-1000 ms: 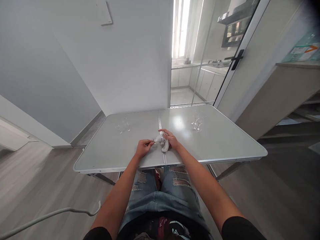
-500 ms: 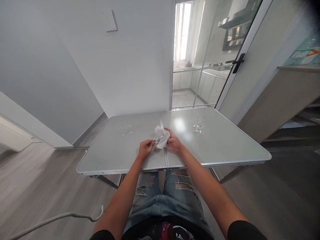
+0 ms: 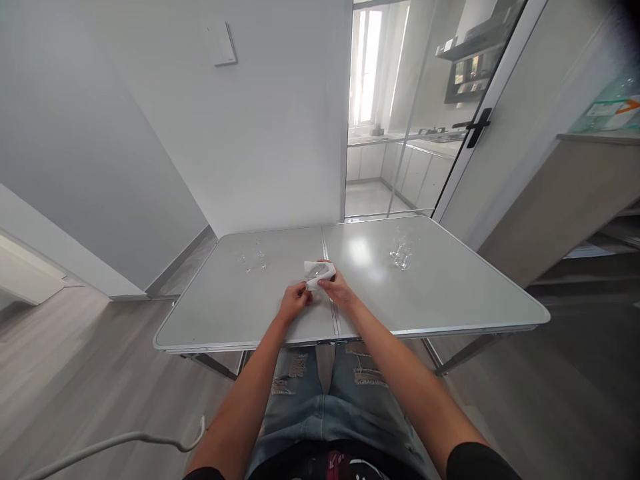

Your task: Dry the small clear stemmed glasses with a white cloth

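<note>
Over the middle seam of the table, a white cloth or tissue [image 3: 313, 285] is wrapped about a small clear glass [image 3: 317, 271], whose bowl shows inside the folds. My right hand [image 3: 339, 289] is closed around the cloth and the glass from the right side. On the near left, my left hand [image 3: 294, 302] has its fingers pinched at the lower end of the glass. The base of the glass is mostly hidden by those fingers.
Clear glasses [image 3: 263, 260] stand on the left part of the grey table [image 3: 210, 313]. More clear glasses [image 3: 401, 259] are grouped at the right. A white wall and a glass door lie behind the table, with a grey hose at lower left.
The cloth and glass have turned and come slightly left, with the bowl's opening showing upward now. My right hand has moved a little left and wraps the cloth closer.
</note>
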`<move>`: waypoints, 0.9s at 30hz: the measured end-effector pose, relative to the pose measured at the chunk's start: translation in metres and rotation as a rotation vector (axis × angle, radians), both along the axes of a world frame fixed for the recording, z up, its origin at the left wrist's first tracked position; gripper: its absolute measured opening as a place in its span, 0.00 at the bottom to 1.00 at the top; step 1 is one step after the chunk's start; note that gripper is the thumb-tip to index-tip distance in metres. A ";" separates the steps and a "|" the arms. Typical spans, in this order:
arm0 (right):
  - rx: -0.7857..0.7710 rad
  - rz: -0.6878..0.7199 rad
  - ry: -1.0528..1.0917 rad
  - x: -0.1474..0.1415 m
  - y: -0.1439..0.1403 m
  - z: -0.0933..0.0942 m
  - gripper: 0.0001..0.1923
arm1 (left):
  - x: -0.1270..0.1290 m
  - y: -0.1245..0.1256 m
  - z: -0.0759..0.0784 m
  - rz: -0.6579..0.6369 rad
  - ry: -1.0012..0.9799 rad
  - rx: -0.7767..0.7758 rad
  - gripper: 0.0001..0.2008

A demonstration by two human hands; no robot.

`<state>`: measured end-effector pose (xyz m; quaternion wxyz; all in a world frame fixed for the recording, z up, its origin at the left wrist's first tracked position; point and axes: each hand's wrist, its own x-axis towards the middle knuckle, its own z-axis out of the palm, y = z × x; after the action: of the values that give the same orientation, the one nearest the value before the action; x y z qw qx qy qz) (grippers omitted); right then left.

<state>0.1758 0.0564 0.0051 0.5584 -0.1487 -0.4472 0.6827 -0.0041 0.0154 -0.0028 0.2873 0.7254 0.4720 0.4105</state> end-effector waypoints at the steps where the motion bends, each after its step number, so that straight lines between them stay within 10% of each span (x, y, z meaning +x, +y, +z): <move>1: -0.005 0.004 0.011 -0.001 0.000 0.000 0.38 | 0.000 0.001 -0.001 -0.002 -0.021 -0.007 0.19; 10: 0.069 0.172 0.050 0.006 -0.001 0.005 0.34 | 0.002 0.005 0.000 -0.234 -0.399 -0.445 0.26; 21: -0.036 -0.006 0.139 0.007 0.005 -0.002 0.29 | 0.016 -0.005 -0.008 0.216 0.111 0.156 0.17; 27: -0.049 -0.006 0.105 0.009 0.002 0.001 0.29 | 0.014 -0.006 -0.005 0.070 -0.073 -0.016 0.22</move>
<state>0.1849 0.0581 0.0064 0.5794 -0.1277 -0.3997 0.6987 0.0096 0.0093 -0.0076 0.2954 0.6906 0.4897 0.4427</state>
